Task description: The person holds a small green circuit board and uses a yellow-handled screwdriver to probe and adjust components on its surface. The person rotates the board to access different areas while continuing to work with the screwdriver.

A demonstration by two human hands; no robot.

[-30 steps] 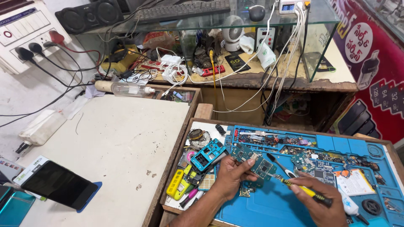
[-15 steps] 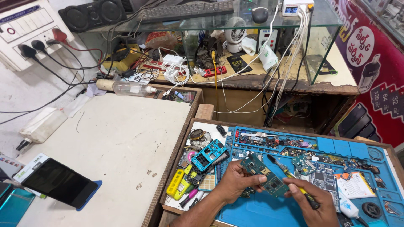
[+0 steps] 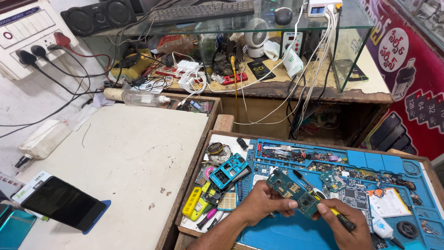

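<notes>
My left hand [image 3: 264, 203] holds a green circuit board [image 3: 291, 190] by its lower edge, lifted a little above the blue work mat [image 3: 286, 231]. My right hand [image 3: 344, 222] grips a screwdriver [image 3: 319, 196] with a yellow and black handle, its dark tip lying across the board's top. Both hands are at the bottom middle of the view, over the mat.
A blue phone frame [image 3: 228, 170] and yellow tools [image 3: 194, 203] lie left of the mat in a wooden tray [image 3: 194, 153]. More boards and parts [image 3: 351, 180] fill the mat's far side. A dark phone [image 3: 62, 203] rests on the white table [image 3: 125, 153]. Cables hang from the glass shelf [image 3: 296, 18].
My left hand has lifted the circuit board and turned it toward the right. My right hand with the screwdriver has moved in so the tip crosses the board.
</notes>
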